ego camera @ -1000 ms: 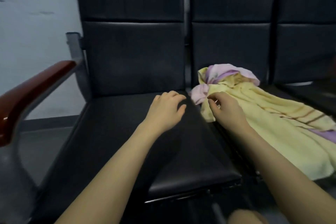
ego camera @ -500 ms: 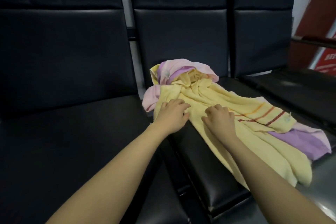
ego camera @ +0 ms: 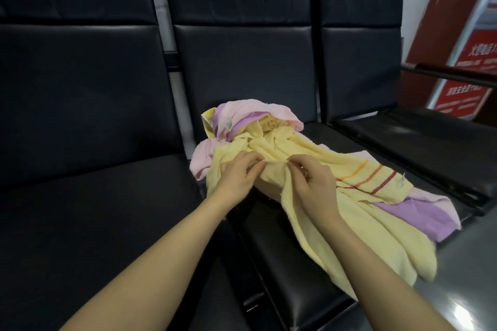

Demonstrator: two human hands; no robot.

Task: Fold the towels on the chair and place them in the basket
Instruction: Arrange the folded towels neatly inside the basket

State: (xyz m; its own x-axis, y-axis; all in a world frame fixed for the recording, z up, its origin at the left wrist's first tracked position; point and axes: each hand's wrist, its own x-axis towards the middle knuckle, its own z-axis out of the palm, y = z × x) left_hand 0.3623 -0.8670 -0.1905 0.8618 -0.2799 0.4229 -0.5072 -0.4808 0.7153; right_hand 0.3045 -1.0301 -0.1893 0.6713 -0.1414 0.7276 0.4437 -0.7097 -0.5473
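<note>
Towels lay heaped on the middle seat (ego camera: 309, 277), none folded yet, and no basket showed anywhere in view. Nearest, at lower centre of the frame, two bare forearms reached in from the bottom edge. The left hand (ego camera: 236, 177) and right hand (ego camera: 313, 185) sat close together at the centre, each with fingers curled, pinching a raised ridge of the yellow towel (ego camera: 309, 231) between them. That towel trailed toward the lower right and drooped over the seat's front edge. Under it, at right of centre, a pink towel (ego camera: 430, 216) with a purple band showed, and more pink cloth bunched above centre against the backrest.

From where I stood, the step looked like finding an edge to lift the yellow towel free. Doing it well would mean sliding the hands apart along the hem until each reached a corner, then lifting high enough that the cloth hung flat and cleared the pink one. Terry clings to terry, so a slow lift with a light shake seemed wise, lest the lower towel be dragged off the front edge.

Farther off, the left seat (ego camera: 94, 223) stood at left of frame, the right seat (ego camera: 430, 142) at right, and a red sign (ego camera: 462, 99) leaned in the upper right corner.
</note>
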